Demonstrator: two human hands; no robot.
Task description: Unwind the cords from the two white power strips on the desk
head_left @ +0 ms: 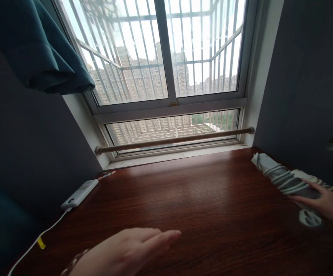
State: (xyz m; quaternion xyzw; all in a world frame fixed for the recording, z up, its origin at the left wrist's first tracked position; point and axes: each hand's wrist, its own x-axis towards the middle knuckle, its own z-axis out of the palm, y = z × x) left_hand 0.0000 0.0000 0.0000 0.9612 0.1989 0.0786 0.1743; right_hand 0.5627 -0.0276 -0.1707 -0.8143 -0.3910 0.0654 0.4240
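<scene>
At the right end of the brown wooden table (183, 191), my right hand (326, 201) grips a power strip (289, 184) with its pale cord wound around it. My thumb and fingers lie on either side of its near end. Beside the hand is a pale plug (310, 217), slightly blurred. A second white piece (301, 175) shows behind the cord; whether it is a separate strip I cannot tell. My left hand (126, 249) is over the front of the table, fingers stretched out and holding nothing. A beaded bracelet circles that wrist.
A white power bank (80, 193) lies at the table's left edge, with a white cable (45, 231) bearing a yellow tag (41, 243). Behind the table are a barred window (172, 57) and a horizontal rod (175, 141). A blue curtain (48, 57) hangs upper left.
</scene>
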